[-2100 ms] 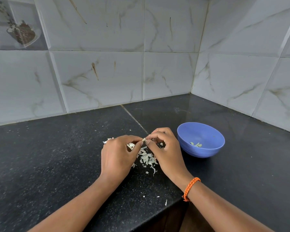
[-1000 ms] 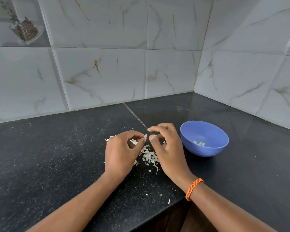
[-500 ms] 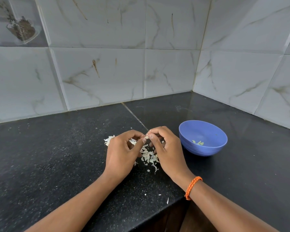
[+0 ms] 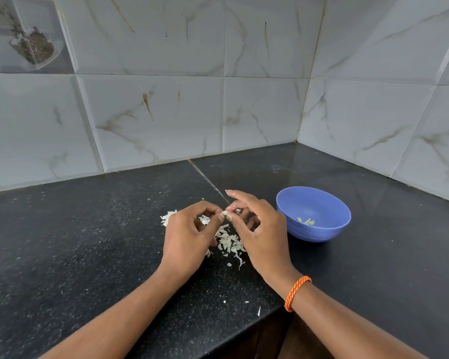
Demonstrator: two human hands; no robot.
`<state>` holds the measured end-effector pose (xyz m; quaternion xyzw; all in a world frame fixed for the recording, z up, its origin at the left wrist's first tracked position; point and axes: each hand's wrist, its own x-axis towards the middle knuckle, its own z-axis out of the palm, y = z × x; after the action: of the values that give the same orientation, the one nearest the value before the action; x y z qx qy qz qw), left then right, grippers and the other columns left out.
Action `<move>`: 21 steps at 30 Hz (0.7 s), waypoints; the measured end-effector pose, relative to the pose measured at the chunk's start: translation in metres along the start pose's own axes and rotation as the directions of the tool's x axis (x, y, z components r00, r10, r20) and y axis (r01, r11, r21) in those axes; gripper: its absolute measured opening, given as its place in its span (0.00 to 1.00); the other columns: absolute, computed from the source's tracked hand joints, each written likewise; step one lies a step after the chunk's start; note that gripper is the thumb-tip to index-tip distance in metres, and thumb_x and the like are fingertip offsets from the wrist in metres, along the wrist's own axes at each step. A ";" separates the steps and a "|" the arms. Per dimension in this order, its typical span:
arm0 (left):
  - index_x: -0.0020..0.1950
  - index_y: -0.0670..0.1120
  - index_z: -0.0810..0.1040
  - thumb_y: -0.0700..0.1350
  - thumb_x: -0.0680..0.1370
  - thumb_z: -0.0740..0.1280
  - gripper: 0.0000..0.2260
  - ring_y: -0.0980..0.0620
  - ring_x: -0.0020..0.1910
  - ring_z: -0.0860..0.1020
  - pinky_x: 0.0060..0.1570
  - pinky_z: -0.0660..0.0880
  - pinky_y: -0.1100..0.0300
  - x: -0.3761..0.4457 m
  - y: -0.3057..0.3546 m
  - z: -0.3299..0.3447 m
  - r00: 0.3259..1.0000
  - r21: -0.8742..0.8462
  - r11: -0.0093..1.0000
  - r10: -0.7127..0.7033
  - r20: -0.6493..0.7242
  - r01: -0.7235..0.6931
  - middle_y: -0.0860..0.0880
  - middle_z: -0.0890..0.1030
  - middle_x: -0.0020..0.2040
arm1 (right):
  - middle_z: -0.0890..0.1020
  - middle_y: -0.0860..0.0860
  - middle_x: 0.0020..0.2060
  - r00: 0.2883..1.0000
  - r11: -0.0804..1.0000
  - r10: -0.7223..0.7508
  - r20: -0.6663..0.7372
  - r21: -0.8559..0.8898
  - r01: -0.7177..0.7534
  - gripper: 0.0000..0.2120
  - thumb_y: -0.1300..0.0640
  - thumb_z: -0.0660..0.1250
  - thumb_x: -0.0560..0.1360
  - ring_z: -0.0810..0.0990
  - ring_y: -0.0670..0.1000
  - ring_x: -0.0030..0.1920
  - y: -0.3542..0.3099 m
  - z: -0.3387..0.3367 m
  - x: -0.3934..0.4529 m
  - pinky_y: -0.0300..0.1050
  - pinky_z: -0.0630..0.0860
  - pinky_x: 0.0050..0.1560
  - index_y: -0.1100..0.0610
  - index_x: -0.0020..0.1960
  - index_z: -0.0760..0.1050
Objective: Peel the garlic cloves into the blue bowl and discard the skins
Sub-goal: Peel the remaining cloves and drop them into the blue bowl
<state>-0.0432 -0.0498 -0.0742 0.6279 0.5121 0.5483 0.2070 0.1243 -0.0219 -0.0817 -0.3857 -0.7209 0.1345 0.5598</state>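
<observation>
We've got a speckled black counter (image 4: 62,255) in a marble-tiled corner, both our left hand (image 4: 187,237) and right hand (image 4: 262,234) pinching one pale little garlic clove (image 4: 225,212) over the skins (image 4: 228,242), blue bowl (image 4: 322,229) at 3 o'clock.

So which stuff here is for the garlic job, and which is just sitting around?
For the job:
- garlic clove, pinched by left hand and right hand
- blue bowl, peeled cloves inside
- skins piled on the counter

Just there:
- orange wristband
- wall tiles
</observation>
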 end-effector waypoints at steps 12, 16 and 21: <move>0.53 0.47 0.90 0.39 0.82 0.74 0.05 0.53 0.47 0.89 0.55 0.86 0.48 0.001 -0.001 0.002 1.000 -0.171 0.985 -0.028 0.002 0.028 0.53 0.90 0.46 | 0.82 0.40 0.46 0.996 0.931 -0.086 0.007 -0.356 0.082 0.23 0.55 0.76 0.79 0.81 0.45 0.45 -0.002 0.006 -0.006 0.50 0.82 0.40 0.41 0.71 0.78; 0.54 0.46 0.90 0.36 0.79 0.77 0.07 0.56 0.48 0.89 0.56 0.85 0.54 0.000 0.002 0.003 0.999 -0.161 0.986 -0.042 0.005 0.042 0.55 0.90 0.47 | 0.85 0.43 0.46 0.997 0.941 -0.077 -0.002 -0.332 0.072 0.23 0.57 0.74 0.79 0.82 0.46 0.45 -0.001 0.006 -0.006 0.50 0.83 0.42 0.43 0.72 0.77; 0.51 0.48 0.91 0.36 0.78 0.77 0.07 0.58 0.46 0.88 0.53 0.86 0.56 -0.001 0.003 0.004 1.000 -0.092 0.996 -0.018 -0.013 0.017 0.58 0.89 0.44 | 0.83 0.43 0.42 0.997 0.944 -0.078 0.024 -0.318 0.081 0.19 0.59 0.74 0.78 0.80 0.46 0.42 -0.005 0.008 -0.006 0.50 0.82 0.40 0.46 0.66 0.78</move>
<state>-0.0383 -0.0506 -0.0730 0.6094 0.4932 0.5739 0.2368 0.1156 -0.0277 -0.0849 -0.4410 -0.7513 -0.0044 0.4910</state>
